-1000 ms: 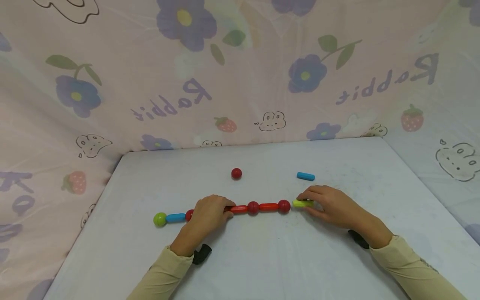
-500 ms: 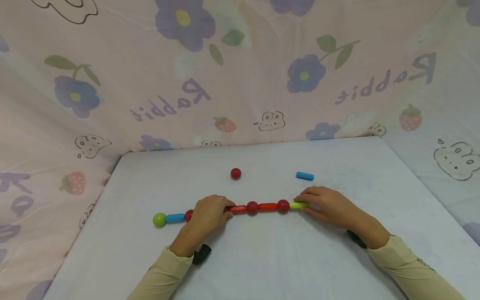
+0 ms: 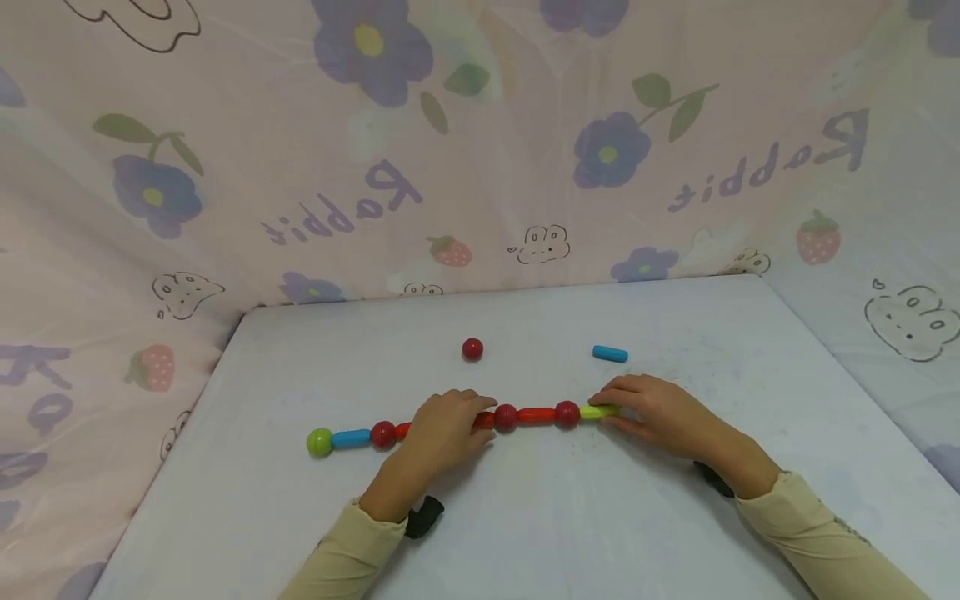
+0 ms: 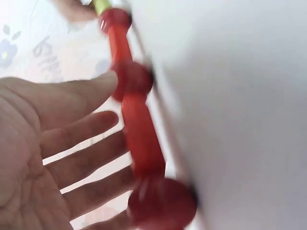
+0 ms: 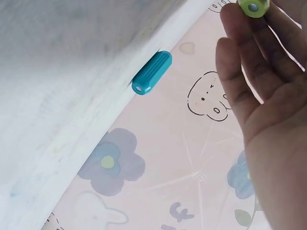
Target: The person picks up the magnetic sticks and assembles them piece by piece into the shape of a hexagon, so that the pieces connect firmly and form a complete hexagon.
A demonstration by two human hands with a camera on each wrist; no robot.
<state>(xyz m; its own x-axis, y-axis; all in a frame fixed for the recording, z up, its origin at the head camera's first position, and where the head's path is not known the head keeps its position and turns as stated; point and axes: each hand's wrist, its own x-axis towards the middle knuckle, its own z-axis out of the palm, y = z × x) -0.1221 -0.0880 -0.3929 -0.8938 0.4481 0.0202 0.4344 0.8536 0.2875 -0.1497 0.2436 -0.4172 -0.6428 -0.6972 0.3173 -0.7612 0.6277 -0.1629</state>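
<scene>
A chain of magnetic rods and balls lies across the table. From the left it runs through a green ball (image 3: 319, 442), a blue rod (image 3: 352, 438), a red ball (image 3: 383, 434), then red rods and more red balls. At its right end is a yellow-green rod (image 3: 597, 412), touching the last red ball (image 3: 567, 414); my right hand (image 3: 663, 415) pinches this rod between thumb and fingers. My left hand (image 3: 444, 429) straddles the chain's middle. In the left wrist view its fingers are extended loosely and the thumb lies at a red ball (image 4: 132, 81).
Behind the chain a loose red ball (image 3: 472, 349) lies on the white table (image 3: 525, 517). Farther right is a loose blue rod (image 3: 611, 353), beyond the right hand. A patterned cloth (image 3: 495, 125) rises at the table's back edge.
My right hand has moved left, bringing the yellow-green rod against the end ball. My left hand has loosened and slid right along the chain, uncovering the red ball on its left.
</scene>
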